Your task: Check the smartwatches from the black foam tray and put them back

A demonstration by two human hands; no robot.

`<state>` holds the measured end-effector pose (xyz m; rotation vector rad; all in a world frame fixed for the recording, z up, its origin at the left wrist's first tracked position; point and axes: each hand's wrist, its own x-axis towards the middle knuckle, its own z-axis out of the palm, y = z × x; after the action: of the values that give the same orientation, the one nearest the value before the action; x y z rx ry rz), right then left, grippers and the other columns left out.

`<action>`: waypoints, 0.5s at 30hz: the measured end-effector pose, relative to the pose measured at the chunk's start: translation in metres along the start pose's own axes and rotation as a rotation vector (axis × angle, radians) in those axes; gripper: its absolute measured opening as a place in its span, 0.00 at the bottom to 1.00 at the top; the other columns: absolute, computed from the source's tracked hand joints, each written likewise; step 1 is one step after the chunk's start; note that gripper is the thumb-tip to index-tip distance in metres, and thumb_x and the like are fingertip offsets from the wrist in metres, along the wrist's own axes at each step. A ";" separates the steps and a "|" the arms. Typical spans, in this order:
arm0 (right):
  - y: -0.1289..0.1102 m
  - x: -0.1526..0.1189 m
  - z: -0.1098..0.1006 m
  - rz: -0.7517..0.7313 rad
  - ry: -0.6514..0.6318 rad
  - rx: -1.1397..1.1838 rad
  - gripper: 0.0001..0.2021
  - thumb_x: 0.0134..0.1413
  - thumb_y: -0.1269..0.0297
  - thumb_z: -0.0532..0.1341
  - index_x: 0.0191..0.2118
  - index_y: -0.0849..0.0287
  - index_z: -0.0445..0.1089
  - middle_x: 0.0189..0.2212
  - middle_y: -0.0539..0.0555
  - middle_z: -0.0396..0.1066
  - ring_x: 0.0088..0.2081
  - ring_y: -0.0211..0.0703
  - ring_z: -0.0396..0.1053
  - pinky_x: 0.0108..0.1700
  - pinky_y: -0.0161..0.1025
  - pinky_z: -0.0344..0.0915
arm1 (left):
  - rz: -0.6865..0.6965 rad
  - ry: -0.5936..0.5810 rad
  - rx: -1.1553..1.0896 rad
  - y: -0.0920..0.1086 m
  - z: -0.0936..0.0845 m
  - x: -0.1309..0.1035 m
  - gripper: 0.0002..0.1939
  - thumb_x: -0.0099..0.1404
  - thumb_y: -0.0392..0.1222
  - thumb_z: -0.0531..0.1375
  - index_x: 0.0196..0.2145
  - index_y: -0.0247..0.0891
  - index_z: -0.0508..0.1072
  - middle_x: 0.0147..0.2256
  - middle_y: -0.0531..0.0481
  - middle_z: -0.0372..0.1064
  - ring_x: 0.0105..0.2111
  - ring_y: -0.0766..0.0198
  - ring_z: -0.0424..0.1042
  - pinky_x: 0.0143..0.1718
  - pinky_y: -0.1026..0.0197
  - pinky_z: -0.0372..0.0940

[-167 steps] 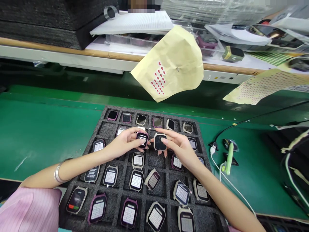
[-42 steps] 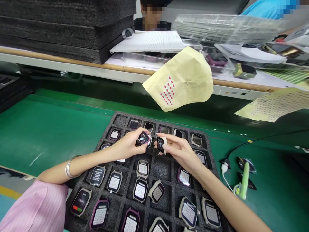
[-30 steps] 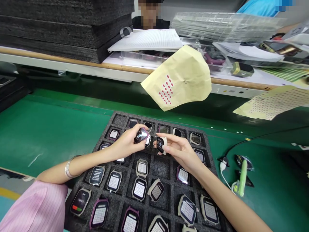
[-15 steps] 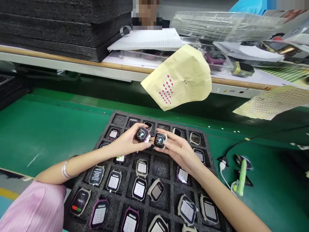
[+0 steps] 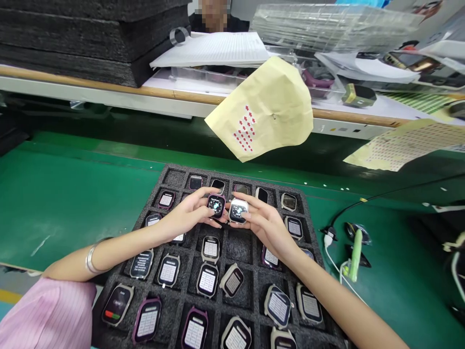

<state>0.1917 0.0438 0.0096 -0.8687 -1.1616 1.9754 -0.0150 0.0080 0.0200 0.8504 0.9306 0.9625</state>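
My left hand (image 5: 189, 215) grips a purple-cased smartwatch body (image 5: 215, 205) with its lit dial facing up. Right beside it, my right hand (image 5: 263, 224) holds a white-cased smartwatch body (image 5: 238, 211), its screen also lit. The two watches almost touch, above the middle of a black foam tray (image 5: 240, 245). Several more watch bodies lie in the tray's pockets, many showing white grid screens, such as one (image 5: 209, 248) just below my hands. The pocket directly under my right hand is bare foam.
The tray rests on a green conveyor belt (image 5: 69, 194). A yellow paper with red stickers (image 5: 263, 109) hangs over the belt. A white cable and green pen-like tool (image 5: 354, 254) lie to the right. Black foam stacks (image 5: 83, 39) and papers fill the far bench, where a person sits.
Both watches have been turned from edge-on to face up, and my hands have brought them closer together. The camera view has drifted slightly down.
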 end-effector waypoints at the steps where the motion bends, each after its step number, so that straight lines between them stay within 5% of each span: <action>1: 0.000 -0.001 0.001 -0.005 0.002 -0.005 0.21 0.51 0.68 0.65 0.52 0.55 0.70 0.45 0.57 0.75 0.47 0.53 0.73 0.47 0.51 0.71 | 0.005 -0.004 0.011 0.000 0.000 -0.001 0.23 0.58 0.31 0.57 0.52 0.38 0.63 0.39 0.47 0.74 0.39 0.58 0.76 0.42 0.52 0.72; 15: 0.007 -0.003 -0.002 -0.079 0.008 -0.107 0.18 0.54 0.63 0.67 0.51 0.56 0.70 0.42 0.57 0.76 0.42 0.50 0.75 0.40 0.47 0.76 | 0.014 -0.026 0.071 0.001 0.003 -0.004 0.17 0.59 0.33 0.58 0.47 0.37 0.65 0.39 0.46 0.75 0.39 0.58 0.77 0.41 0.52 0.74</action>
<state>0.1930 0.0400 0.0034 -0.8702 -1.2874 1.8590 -0.0140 0.0046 0.0226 0.9277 0.9424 0.9329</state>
